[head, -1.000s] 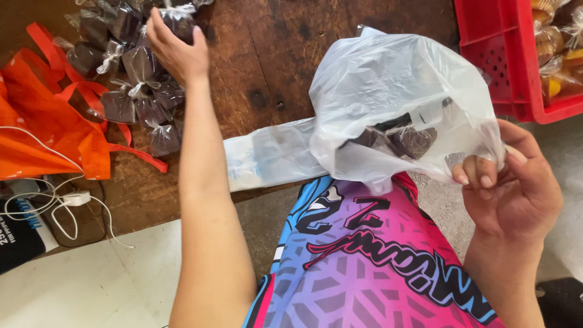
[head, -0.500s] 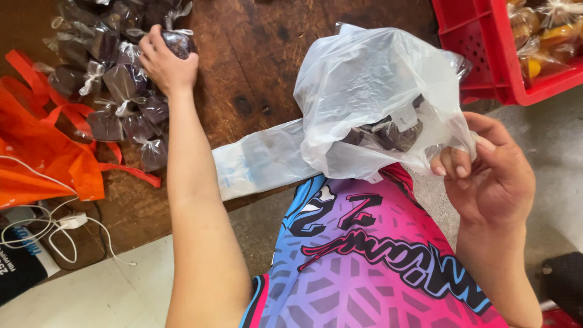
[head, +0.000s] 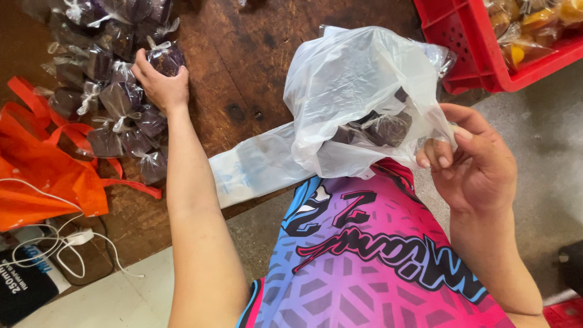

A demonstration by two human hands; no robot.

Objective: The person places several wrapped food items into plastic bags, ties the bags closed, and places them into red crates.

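My left hand (head: 159, 82) is stretched out over the dark wooden table (head: 255, 67) and grips one small clear packet of dark purple-brown sweets (head: 165, 59). It sits at the right edge of a pile of several such tied packets (head: 115, 103). My right hand (head: 477, 161) pinches the rim of a white translucent plastic bag (head: 358, 91), held up in front of my chest. Dark packets (head: 382, 129) show through the bag's lower part.
An orange cloth bag (head: 42, 170) with straps lies at the left. A red plastic crate (head: 486, 45) of yellow and brown packets stands at the top right. A flat stack of plastic bags (head: 255, 167) hangs over the table edge. White cables (head: 67, 240) lie lower left.
My left hand has closed on a packet at the pile's edge and drawn slightly back toward me. The right hand keeps holding the bag, which has shifted a little to the right.
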